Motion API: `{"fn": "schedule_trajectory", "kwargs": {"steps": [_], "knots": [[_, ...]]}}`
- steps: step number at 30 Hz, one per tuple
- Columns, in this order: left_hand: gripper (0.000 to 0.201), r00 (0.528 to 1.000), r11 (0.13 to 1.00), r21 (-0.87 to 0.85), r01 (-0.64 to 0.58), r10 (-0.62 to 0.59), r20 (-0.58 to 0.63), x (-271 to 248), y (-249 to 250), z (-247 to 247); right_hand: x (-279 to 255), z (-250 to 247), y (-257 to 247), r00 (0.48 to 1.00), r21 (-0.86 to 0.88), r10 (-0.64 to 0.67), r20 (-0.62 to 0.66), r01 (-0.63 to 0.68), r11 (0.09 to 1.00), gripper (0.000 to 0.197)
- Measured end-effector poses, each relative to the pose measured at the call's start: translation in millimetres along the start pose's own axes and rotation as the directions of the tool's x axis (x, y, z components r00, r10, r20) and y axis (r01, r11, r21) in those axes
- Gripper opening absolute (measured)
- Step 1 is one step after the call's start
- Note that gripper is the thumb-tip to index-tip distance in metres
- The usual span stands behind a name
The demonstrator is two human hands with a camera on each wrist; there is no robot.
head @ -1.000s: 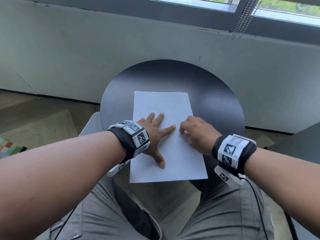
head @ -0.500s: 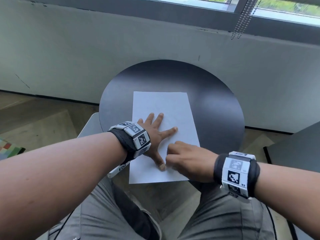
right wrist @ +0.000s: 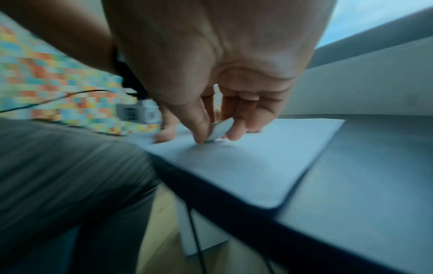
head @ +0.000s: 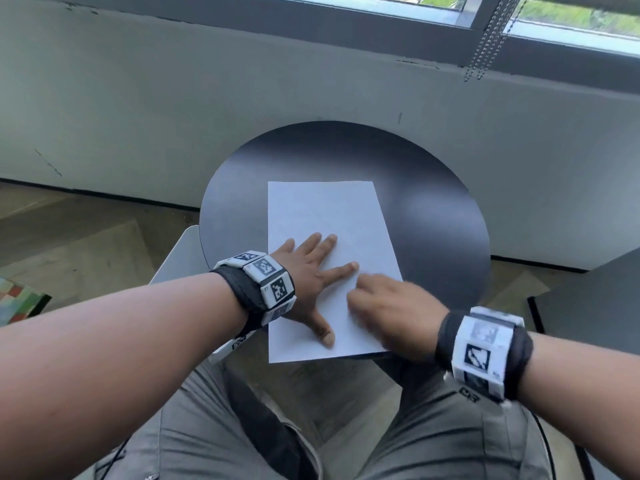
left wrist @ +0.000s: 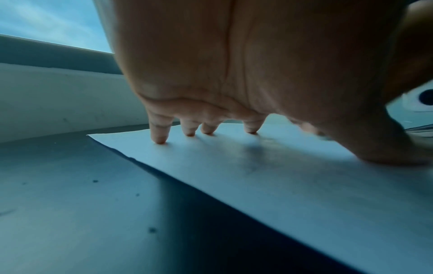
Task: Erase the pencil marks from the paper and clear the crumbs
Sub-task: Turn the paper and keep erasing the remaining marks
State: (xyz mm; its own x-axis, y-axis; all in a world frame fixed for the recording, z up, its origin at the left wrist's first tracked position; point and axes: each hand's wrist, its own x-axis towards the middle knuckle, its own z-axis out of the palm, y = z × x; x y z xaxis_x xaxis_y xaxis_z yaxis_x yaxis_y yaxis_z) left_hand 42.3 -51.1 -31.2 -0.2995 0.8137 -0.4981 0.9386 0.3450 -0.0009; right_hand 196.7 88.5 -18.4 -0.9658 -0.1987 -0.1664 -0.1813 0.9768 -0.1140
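A thin, smooth white sheet of paper [head: 329, 230] is laid flat and lengthwise on a round, dark, matte tabletop [head: 433, 216], its near edge reaching the tabletop's near rim and overhanging it slightly. Faint grey pencil traces can just be made out on the upper half of the sheet; they are too pale to be read. A small, flat white eraser [right wrist: 220, 129] with rounded corners is pinched between the thumb and fingers of the right hand [head: 391, 310] and is set with its lower edge against the paper near the sheet's right side. The right grip is thus closed round the eraser, the fingers bent downward and the wrist raised above the tabletop's near rim; the hand is blurred in the head view. The left hand [head: 308, 271] is spread on the sheet's left half, its grip released: the fingers [left wrist: 160, 133] are held straight and fanned, their tips pressed on the paper, and the thumb is stretched toward the near edge. A few dark specks are seen on the tabletop beside the sheet's left edge. Black bands carrying white blocks with black-and-white square patterns are worn on both wrists. Grey trousers [head: 214, 438] are seen below the tabletop, and a pale wall under a window behind it.
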Motion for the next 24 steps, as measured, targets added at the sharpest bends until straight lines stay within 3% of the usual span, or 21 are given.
{"fn": "schedule_trajectory", "kwargs": {"steps": [2, 3, 6, 8, 11, 13, 14, 18, 20, 22, 24], "knots": [[0.136, 1.000, 1.000, 0.011, 0.006, -0.006, 0.007, 0.9, 0.5, -2.5, -10.6, 2.8, -13.7, 0.986, -0.015, -0.146, 0.084, 0.148, 0.989, 0.009], [0.135, 1.000, 1.000, 0.009, 0.006, -0.007, 0.015, 0.8, 1.1, -3.1, -10.8, 0.2, -8.3, 0.983, -0.015, -0.157, 0.091, 0.159, 0.987, 0.012], [0.131, 1.000, 1.000, 0.003, 0.006, -0.006, 0.029, 2.0, 3.1, -5.4, 1.0, -9.7, 24.3, 0.997, -0.011, 0.078, -0.007, -0.079, 0.997, 0.015], [0.130, 0.999, 1.000, -0.002, 0.015, -0.015, 0.035, 2.3, 4.3, -6.9, 2.9, -8.6, 27.8, 0.986, -0.024, 0.144, -0.081, -0.146, 0.989, 0.010], [0.132, 0.997, 0.999, -0.017, 0.042, -0.041, 0.058, 4.4, 8.0, -8.6, -7.6, 7.0, -2.9, 0.996, -0.064, -0.077, -0.035, 0.075, 0.995, 0.026], [0.133, 0.996, 0.998, -0.022, 0.055, -0.053, 0.074, 4.9, 10.7, -10.2, -11.9, 13.1, -5.8, 0.982, -0.067, -0.187, 0.012, 0.187, 0.980, 0.026], [0.133, 0.995, 0.998, -0.027, 0.056, -0.054, 0.082, 5.4, 11.6, -10.9, -9.4, 9.2, 0.7, 0.984, -0.066, -0.177, 0.012, 0.178, 0.982, 0.025], [0.134, 0.994, 0.998, -0.031, 0.056, -0.053, 0.093, 7.6, 11.9, -12.8, -0.9, -3.3, 23.7, 0.988, -0.042, 0.061, -0.140, -0.068, 0.997, 0.013], [0.134, 0.994, 0.998, -0.024, 0.063, -0.060, 0.095, 7.1, 12.5, -12.7, -4.4, 3.2, 6.2, 0.993, -0.043, -0.025, -0.116, 0.021, 0.999, 0.018], [0.134, 0.994, 0.998, -0.006, 0.066, -0.065, 0.092, 7.3, 13.9, -12.3, -11.4, 14.6, -15.5, 0.974, -0.041, -0.223, -0.038, 0.221, 0.974, 0.025], [0.134, 0.993, 0.998, -0.001, 0.069, -0.068, 0.093, 6.8, 14.4, -12.5, -11.7, 12.2, -13.0, 0.957, -0.074, -0.289, -0.009, 0.287, 0.955, 0.026]]}}
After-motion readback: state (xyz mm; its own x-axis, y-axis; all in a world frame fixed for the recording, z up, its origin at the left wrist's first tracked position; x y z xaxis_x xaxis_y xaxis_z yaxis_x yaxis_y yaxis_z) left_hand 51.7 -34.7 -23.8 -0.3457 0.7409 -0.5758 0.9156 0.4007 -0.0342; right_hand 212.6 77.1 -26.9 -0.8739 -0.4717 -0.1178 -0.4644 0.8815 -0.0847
